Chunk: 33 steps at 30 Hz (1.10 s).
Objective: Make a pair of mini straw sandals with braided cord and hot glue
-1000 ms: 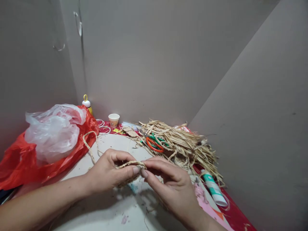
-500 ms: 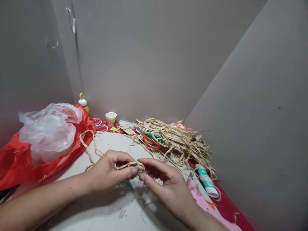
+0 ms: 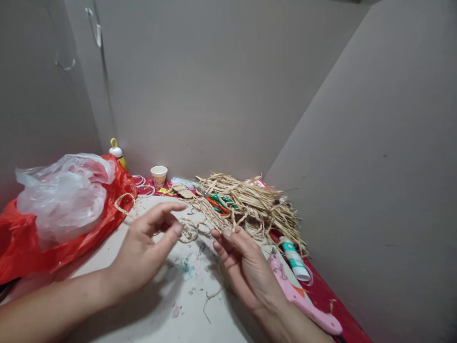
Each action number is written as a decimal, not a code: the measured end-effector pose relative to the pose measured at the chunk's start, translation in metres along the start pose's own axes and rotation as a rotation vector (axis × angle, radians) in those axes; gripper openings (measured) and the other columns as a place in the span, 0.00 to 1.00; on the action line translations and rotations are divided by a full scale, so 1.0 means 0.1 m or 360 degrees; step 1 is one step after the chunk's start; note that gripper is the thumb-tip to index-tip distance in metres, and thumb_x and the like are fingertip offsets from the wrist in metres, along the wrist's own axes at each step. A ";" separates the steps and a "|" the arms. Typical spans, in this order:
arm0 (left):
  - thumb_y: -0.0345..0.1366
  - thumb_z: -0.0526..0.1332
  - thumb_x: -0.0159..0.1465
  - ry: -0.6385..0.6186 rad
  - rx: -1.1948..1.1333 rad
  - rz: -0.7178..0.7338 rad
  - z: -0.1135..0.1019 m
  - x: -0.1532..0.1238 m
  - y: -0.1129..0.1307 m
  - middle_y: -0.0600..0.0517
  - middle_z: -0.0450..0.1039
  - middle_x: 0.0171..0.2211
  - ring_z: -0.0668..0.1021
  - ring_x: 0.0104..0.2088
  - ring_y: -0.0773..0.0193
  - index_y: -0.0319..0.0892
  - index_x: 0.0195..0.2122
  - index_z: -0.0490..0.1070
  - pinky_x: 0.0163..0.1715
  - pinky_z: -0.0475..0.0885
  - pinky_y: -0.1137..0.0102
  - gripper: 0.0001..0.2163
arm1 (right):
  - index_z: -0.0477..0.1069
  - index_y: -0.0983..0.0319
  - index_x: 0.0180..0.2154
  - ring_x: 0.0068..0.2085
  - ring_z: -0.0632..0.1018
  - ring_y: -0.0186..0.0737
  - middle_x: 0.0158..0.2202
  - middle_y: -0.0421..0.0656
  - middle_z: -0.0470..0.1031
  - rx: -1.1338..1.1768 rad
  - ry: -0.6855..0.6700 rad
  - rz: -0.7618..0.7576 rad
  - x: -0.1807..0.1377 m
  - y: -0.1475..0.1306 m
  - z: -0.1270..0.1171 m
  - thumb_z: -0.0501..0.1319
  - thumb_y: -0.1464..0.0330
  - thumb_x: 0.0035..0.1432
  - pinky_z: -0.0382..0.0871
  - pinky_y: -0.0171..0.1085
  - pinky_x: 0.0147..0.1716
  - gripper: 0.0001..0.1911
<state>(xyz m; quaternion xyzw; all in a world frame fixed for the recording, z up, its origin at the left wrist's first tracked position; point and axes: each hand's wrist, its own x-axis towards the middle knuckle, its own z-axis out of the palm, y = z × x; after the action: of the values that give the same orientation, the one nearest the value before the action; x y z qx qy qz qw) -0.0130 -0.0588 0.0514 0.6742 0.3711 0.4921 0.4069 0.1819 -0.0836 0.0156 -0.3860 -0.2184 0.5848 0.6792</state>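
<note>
My right hand [image 3: 246, 267] pinches a flat piece of braided straw [image 3: 212, 216] between thumb and fingertips. The piece looks like rows of braid laid side by side and tilts up toward the back. Left of it my left hand [image 3: 143, 250] is apart from the braid, its thumb and forefinger spread with nothing visible between them. A loose straw braid cord [image 3: 189, 233] lies behind the left fingertips. Farther left, a loop of braid [image 3: 123, 208] rests at the red bag's edge; the hand hides part of the cord between.
A bundle of dry straw [image 3: 250, 195] lies at the back right with scissors [image 3: 219, 205] in front. On the right are a pink glue gun [image 3: 303, 305] and a white-and-teal tube [image 3: 295, 259]. A paper cup [image 3: 159, 176], red bag [image 3: 76, 250] and clear plastic bag [image 3: 67, 190] stand left.
My left hand has let go of the braid and moved left, its fingers opening. My right hand has turned palm up more, and the braided piece now tilts into view. The camera has turned slightly right.
</note>
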 end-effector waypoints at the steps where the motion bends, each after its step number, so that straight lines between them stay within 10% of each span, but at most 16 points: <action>1: 0.34 0.65 0.59 -0.0147 -0.0140 -0.0160 0.05 0.00 -0.03 0.51 0.72 0.34 0.74 0.34 0.63 0.45 0.51 0.71 0.34 0.70 0.71 0.18 | 0.69 0.59 0.29 0.36 0.82 0.33 0.28 0.34 0.77 0.0025 -0.0011 0.0001 -0.04 0.01 0.02 0.74 0.71 0.43 0.77 0.26 0.31 0.15; 7: 0.42 0.66 0.59 -0.0555 -0.0773 -0.0594 0.26 0.00 -0.24 0.48 0.76 0.38 0.75 0.40 0.60 0.40 0.42 0.76 0.43 0.69 0.67 0.14 | 0.71 0.60 0.35 0.34 0.80 0.32 0.34 0.36 0.79 0.0111 -0.0206 0.0116 -0.25 0.24 0.13 0.72 0.71 0.49 0.77 0.29 0.34 0.13; 11: 0.43 0.68 0.57 -0.0526 -0.0813 -0.0734 0.27 -0.02 -0.29 0.52 0.73 0.26 0.71 0.28 0.67 0.36 0.30 0.76 0.31 0.66 0.72 0.13 | 0.69 0.59 0.35 0.36 0.81 0.35 0.34 0.37 0.79 0.0010 -0.0278 0.0268 -0.30 0.40 0.10 0.74 0.70 0.47 0.76 0.32 0.36 0.16; 16: 0.43 0.70 0.54 -0.0423 -0.0840 -0.0881 0.24 0.06 -0.43 0.55 0.69 0.23 0.70 0.25 0.70 0.37 0.26 0.73 0.29 0.68 0.73 0.14 | 0.73 0.62 0.37 0.30 0.81 0.41 0.30 0.42 0.79 -0.1108 -0.0642 0.0328 -0.30 0.12 -0.26 0.68 0.65 0.51 0.74 0.35 0.26 0.12; 21: 0.41 0.72 0.53 -0.0499 -0.0993 -0.1079 0.26 0.15 -0.66 0.53 0.70 0.22 0.72 0.22 0.70 0.37 0.26 0.71 0.25 0.69 0.76 0.14 | 0.76 0.60 0.42 0.43 0.81 0.56 0.44 0.54 0.81 -0.2757 -0.0122 -0.0870 -0.29 -0.52 -1.08 0.57 0.61 0.58 0.76 0.49 0.40 0.15; 26: 0.38 0.70 0.57 -0.0602 -0.0956 -0.1102 0.25 0.17 -0.77 0.51 0.72 0.24 0.74 0.23 0.70 0.36 0.30 0.73 0.26 0.72 0.76 0.10 | 0.73 0.68 0.49 0.49 0.78 0.59 0.49 0.59 0.77 -0.3518 -0.0168 -0.0603 -0.44 -0.75 -1.56 0.55 0.67 0.58 0.74 0.52 0.46 0.20; 33: 0.36 0.69 0.57 -0.0686 -0.0988 -0.1146 0.23 0.18 -0.81 0.50 0.74 0.27 0.75 0.25 0.70 0.36 0.31 0.74 0.27 0.74 0.77 0.09 | 0.69 0.66 0.50 0.46 0.79 0.55 0.46 0.56 0.78 -0.3571 -0.0121 -0.0386 -0.45 -0.58 -1.51 0.53 0.77 0.54 0.72 0.48 0.44 0.21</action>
<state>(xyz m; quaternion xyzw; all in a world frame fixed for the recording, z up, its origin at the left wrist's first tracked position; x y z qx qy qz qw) 0.0052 -0.0153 -0.0201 0.4375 0.3238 0.2577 0.7983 0.3214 -0.1686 -0.0235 -0.7361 -0.6769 -0.0004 -0.0062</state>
